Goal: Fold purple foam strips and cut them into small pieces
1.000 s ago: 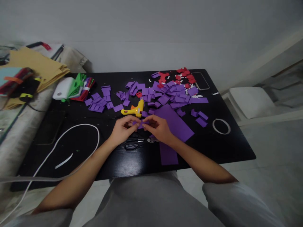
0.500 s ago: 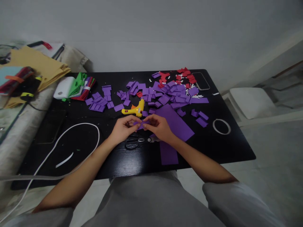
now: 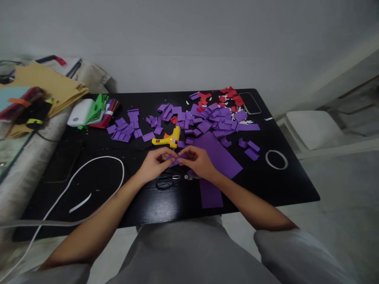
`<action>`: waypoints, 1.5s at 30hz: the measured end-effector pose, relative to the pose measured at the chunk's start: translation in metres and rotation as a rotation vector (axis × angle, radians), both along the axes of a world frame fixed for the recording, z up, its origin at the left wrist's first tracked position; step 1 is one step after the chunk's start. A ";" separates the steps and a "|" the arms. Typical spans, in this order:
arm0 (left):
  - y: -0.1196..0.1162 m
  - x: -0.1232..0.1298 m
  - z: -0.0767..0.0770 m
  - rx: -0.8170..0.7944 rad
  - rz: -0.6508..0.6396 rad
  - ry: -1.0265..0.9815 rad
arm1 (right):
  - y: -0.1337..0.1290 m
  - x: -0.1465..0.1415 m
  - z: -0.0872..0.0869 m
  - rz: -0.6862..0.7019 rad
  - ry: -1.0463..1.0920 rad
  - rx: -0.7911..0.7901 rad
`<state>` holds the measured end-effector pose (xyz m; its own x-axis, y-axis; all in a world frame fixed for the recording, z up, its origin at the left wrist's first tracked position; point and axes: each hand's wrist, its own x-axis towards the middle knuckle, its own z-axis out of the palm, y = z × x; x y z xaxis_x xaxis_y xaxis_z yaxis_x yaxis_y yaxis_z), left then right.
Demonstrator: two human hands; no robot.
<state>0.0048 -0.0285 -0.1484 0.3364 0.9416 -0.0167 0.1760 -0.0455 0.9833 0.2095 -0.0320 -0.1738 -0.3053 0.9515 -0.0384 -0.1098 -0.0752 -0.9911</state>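
Between the fingertips of both hands is a small purple piece [image 3: 177, 159]. My left hand [image 3: 154, 163] pinches its left side and my right hand [image 3: 199, 161] its right side, the two hands nearly touching. Just beyond them lies a yellow glue gun [image 3: 167, 139]. Black-handled scissors [image 3: 165, 183] rest below the hands, partly hidden. Large purple sheets [image 3: 211, 195] extend beside and under my right wrist. Many cut and folded purple pieces [image 3: 205, 126] are spread behind the hands, with another group [image 3: 121, 130] to the left.
Red pieces [image 3: 232, 94] and white scraps lie at the back right, near a clear-edged phone case [image 3: 251, 103]. A ring [image 3: 276, 159] is at the right. A white cable [image 3: 66, 185] loops across the left side. Colored bundles [image 3: 99, 110] and a white box [image 3: 79, 113] stand back left.
The purple piece between my fingertips has tilted and looks narrower. Both hands hold nearly the same place, and the whole view has shifted slightly.
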 end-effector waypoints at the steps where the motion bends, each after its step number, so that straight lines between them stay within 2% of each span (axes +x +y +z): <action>1: 0.000 -0.001 0.001 0.005 -0.013 0.011 | 0.000 0.001 0.001 0.005 -0.032 0.005; 4: 0.001 -0.004 0.004 0.010 -0.052 0.071 | 0.001 0.006 0.010 0.031 -0.171 0.071; 6: 0.001 -0.005 0.005 0.012 -0.087 0.136 | 0.005 0.014 0.020 0.052 -0.305 0.172; 8: 0.001 -0.006 0.005 0.052 -0.118 0.226 | 0.010 0.026 0.031 -0.031 -0.462 0.261; 10: 0.000 -0.005 0.005 0.148 -0.144 0.325 | 0.016 0.039 0.040 -0.081 -0.658 0.323; 13: -0.002 -0.001 0.004 0.314 -0.193 0.430 | 0.022 0.055 0.046 0.008 -0.947 0.403; 15: -0.003 0.001 0.002 0.390 -0.213 0.467 | 0.023 0.060 0.045 0.064 -1.046 0.413; 22: -0.010 0.006 -0.004 0.554 -0.219 0.619 | 0.018 0.043 0.036 0.175 -1.030 0.511; 26: -0.009 -0.004 0.010 0.561 -0.175 0.674 | 0.016 0.039 0.038 0.206 -1.114 0.511; 29: 0.003 -0.033 0.028 0.513 -0.004 0.725 | 0.016 0.042 0.041 0.113 -1.245 0.493; 33: 0.033 -0.086 0.048 0.378 0.318 1.114 | 0.015 0.042 0.045 0.018 -1.250 0.506; 36: 0.054 -0.112 0.051 0.280 0.497 1.287 | 0.016 0.034 0.048 -0.008 -1.208 0.511; 38: 0.063 -0.117 0.049 0.252 0.498 1.325 | 0.017 0.027 0.050 0.014 -1.177 0.516; 41: 0.071 -0.111 0.044 0.252 0.451 1.334 | 0.019 0.019 0.052 0.078 -1.127 0.534; 45: 0.081 -0.100 0.031 0.346 0.308 1.277 | 0.017 0.017 0.049 0.117 -1.049 0.543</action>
